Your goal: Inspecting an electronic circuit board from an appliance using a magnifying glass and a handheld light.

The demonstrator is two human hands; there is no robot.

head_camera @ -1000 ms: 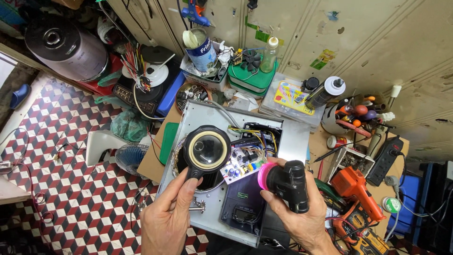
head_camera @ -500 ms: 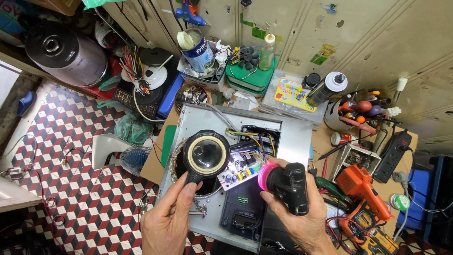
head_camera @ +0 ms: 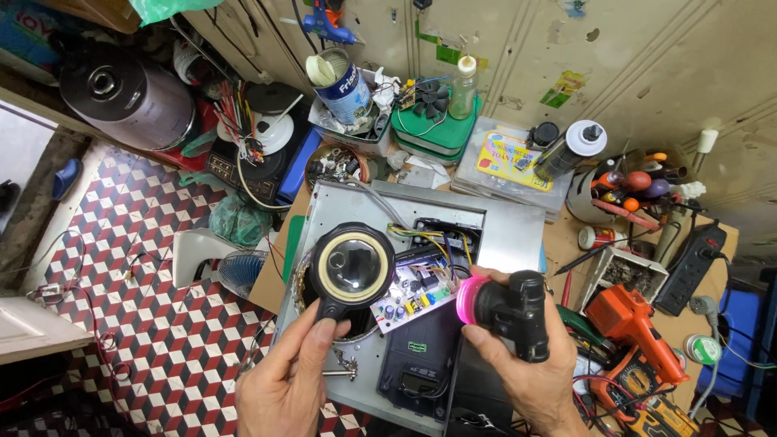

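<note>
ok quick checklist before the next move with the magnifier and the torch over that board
1. Left hand grips magnifier by its handle: ok.
2. Right hand wraps black torch, pink end toward the board: ok.
3. Circuit board lies exposed in the open metal case: ok.
4. Lens sits over the board: not ok, it is left of it.
5. Torch lit: cannot tell.

Left hand (head_camera: pixel 283 384) gripping magnifying glass (head_camera: pixel 353 265), right hand (head_camera: pixel 530 376) gripping black torch (head_camera: pixel 510 311), over circuit board (head_camera: pixel 414 287)
</note>
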